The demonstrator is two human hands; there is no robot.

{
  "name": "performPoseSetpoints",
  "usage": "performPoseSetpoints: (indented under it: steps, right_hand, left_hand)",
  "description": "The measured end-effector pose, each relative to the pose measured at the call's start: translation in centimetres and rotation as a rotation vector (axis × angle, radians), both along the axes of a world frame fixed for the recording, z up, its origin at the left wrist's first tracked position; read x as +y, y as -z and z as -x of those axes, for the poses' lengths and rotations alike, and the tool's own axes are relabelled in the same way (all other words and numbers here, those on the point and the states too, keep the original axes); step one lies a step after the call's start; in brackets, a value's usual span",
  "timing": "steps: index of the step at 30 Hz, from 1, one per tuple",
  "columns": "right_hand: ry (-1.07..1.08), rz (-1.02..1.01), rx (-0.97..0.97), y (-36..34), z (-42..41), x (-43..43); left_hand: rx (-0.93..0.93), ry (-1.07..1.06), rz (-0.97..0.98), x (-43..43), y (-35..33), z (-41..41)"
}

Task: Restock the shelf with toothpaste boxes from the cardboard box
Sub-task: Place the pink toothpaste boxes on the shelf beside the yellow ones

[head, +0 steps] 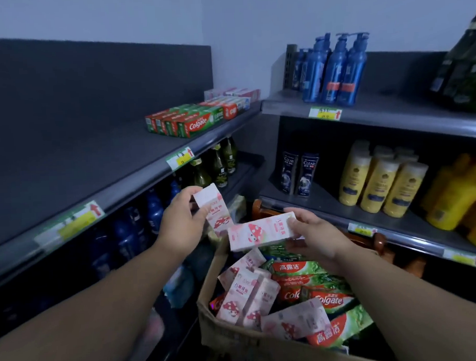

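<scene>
My left hand [178, 224] grips an upright pink toothpaste box with a mushroom print [212, 208], just below the left shelf's front edge. My right hand [314, 235] holds a second pink mushroom box [257, 232] lying level above the cardboard box [227, 336]. The two boxes nearly touch at their ends. The cardboard box at bottom centre holds several more pink boxes [246, 294] and red-and-green Colgate boxes [321, 294]. On the dark top shelf [108, 161] at left, a row of Colgate boxes [185, 121] and paler boxes [233, 97] lies toward its right end.
Blue pump bottles [335, 69] stand on the right top shelf. Dark Clear bottles [300, 173] and yellow bottles [381, 179] fill the shelf below it. Green bottles [217, 165] and blue bottles [140, 222] stand under the left shelf. Price tags [180, 158] line the shelf edges.
</scene>
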State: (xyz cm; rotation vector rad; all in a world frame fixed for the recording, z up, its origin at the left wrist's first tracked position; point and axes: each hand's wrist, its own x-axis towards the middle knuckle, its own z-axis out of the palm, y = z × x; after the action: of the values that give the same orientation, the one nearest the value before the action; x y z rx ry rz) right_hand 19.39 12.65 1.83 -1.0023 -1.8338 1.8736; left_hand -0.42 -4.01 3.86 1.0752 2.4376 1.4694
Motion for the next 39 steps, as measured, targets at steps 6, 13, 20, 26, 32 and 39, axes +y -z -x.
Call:
performPoseSetpoints:
  steps: [6, 13, 20, 26, 32, 39]
  right_hand:
    - [-0.038, -0.011, 0.066, -1.4, -4.4, -3.3]
    - [-0.208, 0.001, 0.156, -4.4, -5.4, -9.3]
    - [-0.443, -0.096, 0.246, -9.1, -1.4, -17.8]
    - [-0.615, -0.182, 0.358, -14.7, 5.5, -27.1]
    - [-0.777, -0.314, 0.453, -19.1, 13.4, -38.0]
    - [-0.896, -0.577, 0.486, -21.3, 21.4, -50.5]
  left_hand:
    - [-0.010, -0.119, -0.051, -6.6, -2.1, -5.4]
    - [0.016, -0.256, -0.105, -15.4, -5.3, -10.4]
    - [0.166, -0.381, -0.099, -26.0, -10.0, -11.7]
    - [0.262, -0.569, -0.107, -36.5, -14.6, -9.1]
    - [0.356, -0.726, -0.085, -48.2, -18.7, -4.9]
    - [0.268, -0.851, -0.086, -61.5, -20.6, -0.7]
